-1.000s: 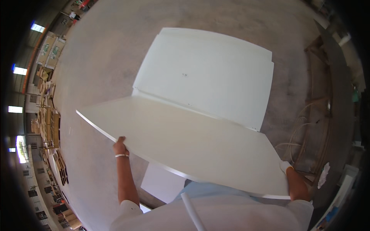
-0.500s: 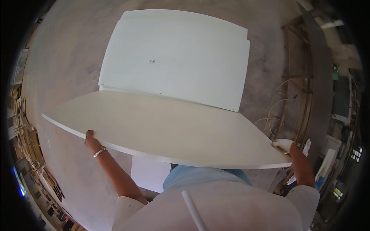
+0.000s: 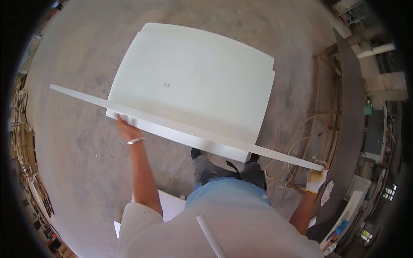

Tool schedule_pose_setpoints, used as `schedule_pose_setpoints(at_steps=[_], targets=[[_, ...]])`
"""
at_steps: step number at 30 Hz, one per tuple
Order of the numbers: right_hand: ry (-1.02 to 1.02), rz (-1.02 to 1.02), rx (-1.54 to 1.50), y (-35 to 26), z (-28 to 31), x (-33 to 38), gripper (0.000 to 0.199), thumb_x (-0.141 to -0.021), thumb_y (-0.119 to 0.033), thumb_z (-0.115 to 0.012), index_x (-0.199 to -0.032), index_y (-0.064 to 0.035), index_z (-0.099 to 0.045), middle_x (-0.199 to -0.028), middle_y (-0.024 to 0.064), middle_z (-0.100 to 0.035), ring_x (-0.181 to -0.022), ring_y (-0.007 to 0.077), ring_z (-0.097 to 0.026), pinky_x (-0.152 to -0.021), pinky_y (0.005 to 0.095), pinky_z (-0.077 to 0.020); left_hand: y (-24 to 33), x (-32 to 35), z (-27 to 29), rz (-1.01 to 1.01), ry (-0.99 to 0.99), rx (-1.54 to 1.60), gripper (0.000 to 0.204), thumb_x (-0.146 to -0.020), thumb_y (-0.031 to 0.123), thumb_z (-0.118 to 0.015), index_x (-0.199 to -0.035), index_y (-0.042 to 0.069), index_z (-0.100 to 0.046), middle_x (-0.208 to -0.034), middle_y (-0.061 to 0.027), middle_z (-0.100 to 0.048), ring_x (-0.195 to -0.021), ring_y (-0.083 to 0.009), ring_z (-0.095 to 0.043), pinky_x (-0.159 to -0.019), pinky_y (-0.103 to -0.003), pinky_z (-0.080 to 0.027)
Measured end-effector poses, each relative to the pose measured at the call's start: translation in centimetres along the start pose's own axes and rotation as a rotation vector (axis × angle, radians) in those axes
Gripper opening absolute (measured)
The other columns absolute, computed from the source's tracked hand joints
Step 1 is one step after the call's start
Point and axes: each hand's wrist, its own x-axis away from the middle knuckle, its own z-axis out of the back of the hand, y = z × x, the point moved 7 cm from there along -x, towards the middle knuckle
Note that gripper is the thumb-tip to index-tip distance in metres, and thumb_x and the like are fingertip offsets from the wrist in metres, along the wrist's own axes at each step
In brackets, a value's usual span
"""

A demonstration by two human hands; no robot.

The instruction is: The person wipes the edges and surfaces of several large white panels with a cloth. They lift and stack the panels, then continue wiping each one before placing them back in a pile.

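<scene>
White panel (image 3: 193, 128): raised and tipped on edge above the broad white sheet (image 3: 193, 77); apparently not yet set down. Your gloved right hand (image 3: 315, 179) pinches its right end. Your left hand (image 3: 127, 130) meets it farther left; its grip closure cannot be told. The visible edge is narrow and plain.

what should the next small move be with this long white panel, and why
I'd probably firm up the left hand on the long white panel before moving it. The panel's narrow edge faces up over the wide white board, its left end juts well past that hand, whose blurred grip is unclear, and the gloved right hand holds the other end.
</scene>
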Motion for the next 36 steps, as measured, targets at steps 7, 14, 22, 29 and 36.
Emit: schedule_pose_setpoints(at_steps=[7, 14, 22, 29, 36], targets=[[0.518, 0.048, 0.34, 4.3, -2.4, -14.2, 0.038, -0.104, -0.031, -0.051, -0.074, -0.0085, -0.053, -0.07, 0.0043, -0.054, -0.069, 0.0236, -0.057, -0.077, 0.0413, -0.0521, -46.1, 38.2, 1.4, 0.678, -1.155, -1.332, 0.069, -0.102, 0.058, -0.044, -0.162, 0.03, -0.025, -0.168, -0.0175, -0.024, -0.149, -0.0442, -0.032, -0.119, -0.065, -0.027], [0.159, -0.281, 0.292, 18.5, -1.5, -38.8, 0.027, -0.103, -0.032, -0.057, -0.094, -0.006, -0.058, -0.099, 0.0048, -0.059, -0.089, 0.0208, -0.059, -0.085, 0.0369, -0.0501, -61.5, 58.0, -14.6, 0.866, -0.131, -0.505, 0.124, -0.093, 0.063, -0.063, -0.157, 0.02, 0.033, -0.166, -0.038, -0.009, -0.152, -0.054, -0.019, -0.124, -0.049, -0.023], [-0.057, -0.919, 0.328, 47.4, 7.0, -56.7, 0.06, -0.107, -0.048, -0.042, -0.139, 0.002, -0.053, -0.146, 0.0162, -0.056, -0.128, 0.0315, -0.057, -0.11, 0.0467, -0.0442, -68.8, 55.5, -18.1, 1.125, 0.172, -1.021, 0.136, -0.081, 0.071, -0.072, -0.161, 0.021, 0.025, -0.158, -0.0498, 0.003, -0.149, -0.0656, -0.007, -0.12, -0.069, -0.016], [-0.112, -1.045, 0.826, 60.1, 15.3, -57.6, 0.025, -0.104, -0.035, -0.048, -0.105, -0.0143, -0.062, -0.091, 0.0031, -0.061, -0.067, 0.0162, -0.052, -0.057, 0.0334, -0.0431, -71.1, 55.7, -17.8, 1.176, 0.024, -1.039, 0.131, -0.083, 0.062, -0.076, -0.163, 0.024, 0.021, -0.153, -0.0546, 0.013, -0.148, -0.0682, 0.006, -0.121, -0.067, -0.009], [-0.09, -1.003, 0.772, 61.8, 19.7, -42.5, 0.036, -0.099, -0.03, -0.059, -0.132, -0.018, -0.051, -0.125, 0.0067, -0.058, -0.108, 0.0255, -0.06, -0.08, 0.0487, -0.0543, -68.1, 57.2, -13.6, 0.777, -0.044, -0.756, 0.104, -0.087, 0.041, -0.078, -0.165, 0.01, -0.016, -0.163, -0.0368, -0.024, -0.151, -0.0519, -0.027, -0.121, -0.053, -0.031]])
